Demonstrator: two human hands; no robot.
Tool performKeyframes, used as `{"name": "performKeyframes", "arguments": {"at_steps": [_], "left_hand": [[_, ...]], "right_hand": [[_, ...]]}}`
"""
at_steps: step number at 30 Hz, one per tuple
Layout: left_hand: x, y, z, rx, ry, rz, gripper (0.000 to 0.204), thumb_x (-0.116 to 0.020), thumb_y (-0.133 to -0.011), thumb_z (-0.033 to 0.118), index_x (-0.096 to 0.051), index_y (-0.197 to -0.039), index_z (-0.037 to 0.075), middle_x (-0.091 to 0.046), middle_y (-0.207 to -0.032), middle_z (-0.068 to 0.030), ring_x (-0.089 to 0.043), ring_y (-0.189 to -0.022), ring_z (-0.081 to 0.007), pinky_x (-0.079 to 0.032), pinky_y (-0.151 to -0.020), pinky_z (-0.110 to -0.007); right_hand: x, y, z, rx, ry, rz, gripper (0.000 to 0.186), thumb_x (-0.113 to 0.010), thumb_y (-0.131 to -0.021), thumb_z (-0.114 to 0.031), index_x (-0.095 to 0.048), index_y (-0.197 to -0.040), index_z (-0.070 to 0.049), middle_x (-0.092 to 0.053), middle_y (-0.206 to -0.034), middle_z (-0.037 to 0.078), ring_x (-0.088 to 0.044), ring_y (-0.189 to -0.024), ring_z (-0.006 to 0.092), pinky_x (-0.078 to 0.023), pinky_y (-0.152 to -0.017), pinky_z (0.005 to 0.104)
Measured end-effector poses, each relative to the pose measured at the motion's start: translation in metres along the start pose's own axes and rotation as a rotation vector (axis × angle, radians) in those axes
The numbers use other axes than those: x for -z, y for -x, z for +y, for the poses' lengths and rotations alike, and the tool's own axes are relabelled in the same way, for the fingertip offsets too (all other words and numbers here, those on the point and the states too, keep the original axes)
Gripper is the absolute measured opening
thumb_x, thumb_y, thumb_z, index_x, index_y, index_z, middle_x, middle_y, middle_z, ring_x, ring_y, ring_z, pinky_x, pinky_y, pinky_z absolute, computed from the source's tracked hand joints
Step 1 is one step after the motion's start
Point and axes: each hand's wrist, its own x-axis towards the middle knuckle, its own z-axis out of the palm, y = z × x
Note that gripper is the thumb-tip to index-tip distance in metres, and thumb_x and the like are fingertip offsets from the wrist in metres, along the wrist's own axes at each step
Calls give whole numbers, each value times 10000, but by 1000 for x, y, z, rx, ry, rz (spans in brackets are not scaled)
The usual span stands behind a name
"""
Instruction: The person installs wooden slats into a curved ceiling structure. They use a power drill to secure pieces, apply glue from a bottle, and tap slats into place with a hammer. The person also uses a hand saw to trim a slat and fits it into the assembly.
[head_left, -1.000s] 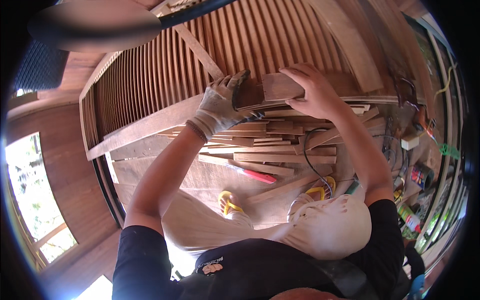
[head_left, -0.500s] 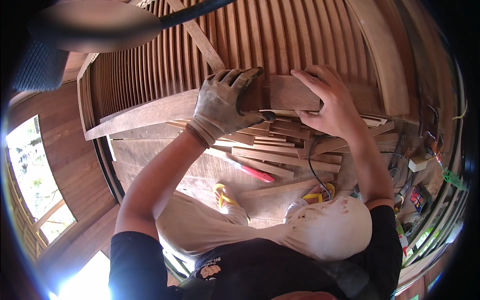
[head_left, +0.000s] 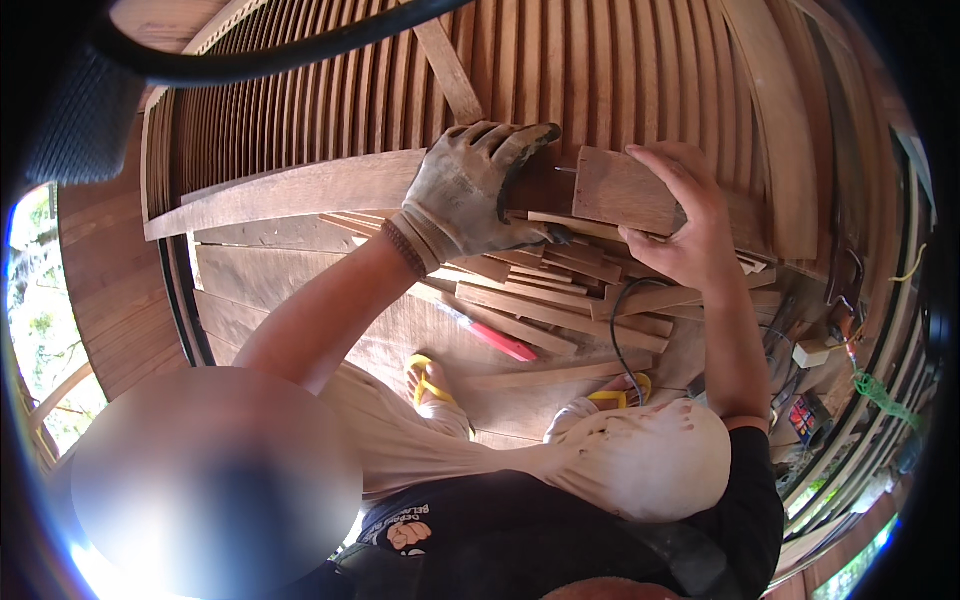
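Observation:
My gloved left hand (head_left: 470, 190) wraps around a long wooden rail (head_left: 320, 188) on the near side of a slatted wooden panel (head_left: 510, 75), thumb on its near edge and fingers over the far one. To its right, my bare right hand (head_left: 690, 220) holds a short brown wooden block (head_left: 620, 190) between thumb and fingers. A thin metal pin (head_left: 566, 170) sticks out of the block's left end. The block is tilted and stands slightly apart from my left hand. Part of the rail is hidden behind both hands and the block.
Loose wooden strips (head_left: 560, 300) lie piled on the plank floor below the panel, with a red-handled tool (head_left: 500, 340) among them. A black cable (head_left: 622, 320) runs down near my right foot. Tools and a pale block (head_left: 812, 353) stand at the right.
My right hand has tilted the wooden block and drawn it a little away from my left hand. The pin at its end now shows. The whole view has shifted slightly.

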Motion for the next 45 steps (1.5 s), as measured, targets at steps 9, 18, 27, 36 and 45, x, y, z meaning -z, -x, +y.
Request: {"name": "performKeyframes", "arguments": {"at_steps": [9, 18, 27, 36, 45], "left_hand": [[-6, 3, -2, 23, -35, 42, 984, -843, -645, 642, -535, -1453, 171, -676, -1290, -133, -623, -1227, -359, -462, -1073, -500], [-4, 2, 1, 32, 8, 68, 875, -853, -675, 530, -578, -1397, 119, -689, -1255, -153, -651, -1171, -346, -492, -1044, -471], [2, 4, -3, 84, 170, 141, 523, -735, -811, 277, -647, -1282, 69, -702, -1170, -190, -674, -1093, -371, -502, -1032, -479], [-1, 1, -2, 50, 162, 212, 386, -697, -849, 191, -703, -1218, 79, -743, -1073, -145, -713, -996, -337, -564, -934, -432], [-2, -4, -5, 12, 248, 205, 361, -693, -850, 104, -713, -1208, 62, -748, -1093, -140, -738, -951, -300, -597, -866, -381]], "right_hand": [[-14, -14, -6, 28, 59, -33, 752, -846, -620, -30, -648, -1343, -88, -625, -1203, 114, -608, -1111, 317, -534, -939, 426], [-10, -15, -10, -8, 83, -73, 779, -815, -594, 7, -658, -1352, -70, -618, -1210, 139, -639, -1066, 304, -521, -920, 397], [-9, -14, -9, -22, 77, -76, 775, -808, -592, 5, -661, -1349, -77, -617, -1203, 139, -637, -1080, 308, -517, -929, 395], [-7, -12, -5, -14, 65, -68, 759, -816, -590, -11, -661, -1331, -60, -634, -1203, 133, -634, -1106, 326, -510, -952, 415], [-1, -7, -1, -33, 74, -57, 782, -838, -578, -25, -665, -1338, -80, -638, -1237, 128, -630, -1120, 325, -520, -955, 425]]}}
